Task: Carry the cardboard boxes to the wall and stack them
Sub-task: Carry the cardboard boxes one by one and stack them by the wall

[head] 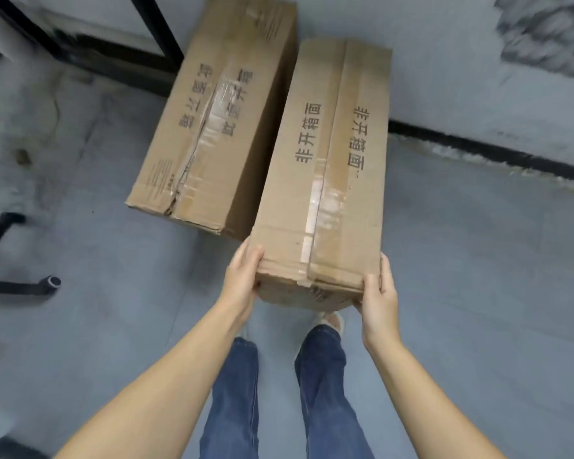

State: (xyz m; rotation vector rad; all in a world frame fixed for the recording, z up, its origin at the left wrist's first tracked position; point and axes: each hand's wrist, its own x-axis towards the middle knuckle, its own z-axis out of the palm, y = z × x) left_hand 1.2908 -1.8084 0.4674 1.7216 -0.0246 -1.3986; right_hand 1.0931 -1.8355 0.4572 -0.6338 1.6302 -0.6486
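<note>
I hold a long brown cardboard box (328,167) lengthwise in front of me, its taped seam and black printed characters facing up. My left hand (242,276) grips its near left corner, thumb on top. My right hand (376,293) grips the near right corner, fingers curled under the end. The far end of this box reaches toward the grey wall (444,61). A second, similar cardboard box (212,120) lies on the floor to the left, its far end against the wall.
A black skirting strip (478,147) runs along the wall's foot at right. A black-framed panel (159,24) stands at top left. A black chair base with a castor (50,281) sits at left. My jeans and shoes are below the held box.
</note>
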